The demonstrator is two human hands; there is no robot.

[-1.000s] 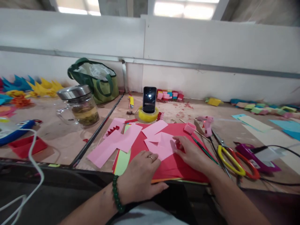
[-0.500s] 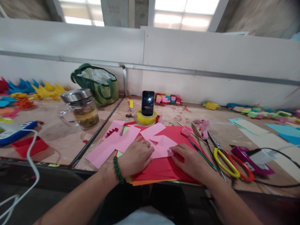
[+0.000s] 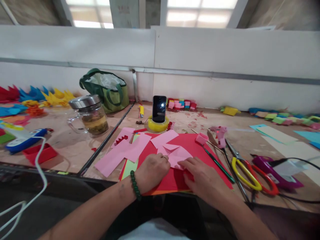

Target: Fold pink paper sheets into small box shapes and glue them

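Note:
A folded piece of pink paper (image 3: 178, 154) lies on a stack of red sheets (image 3: 172, 181), creased with a raised flap. My left hand (image 3: 155, 169), wearing a ring and a green bead bracelet, has its fingers curled at the paper's left edge and holds it. On the right side my right hand (image 3: 198, 171) bends its fingers onto the lower edge, thumb tucked below. The paper under the fingers is partly hidden. More pink pieces (image 3: 136, 146) lie to the left, one with a zigzag red scrap on it. Just beyond my right hand sits a small pink paper loop (image 3: 201, 138).
To the right are a green pen (image 3: 220, 166), scissors (image 3: 246, 173), a pink glue gun (image 3: 221, 136) and a purple device (image 3: 277, 171). A phone (image 3: 159, 108) leans on a yellow tape roll (image 3: 158, 124). At left stand a glass mug (image 3: 93, 118), a green bag (image 3: 112, 96) and a red paper box (image 3: 40, 153).
The camera view has shifted slightly, moving the scene rightward. My right fingers have slid a little further in over the pink paper's lower edge. My left hand stays at its left side.

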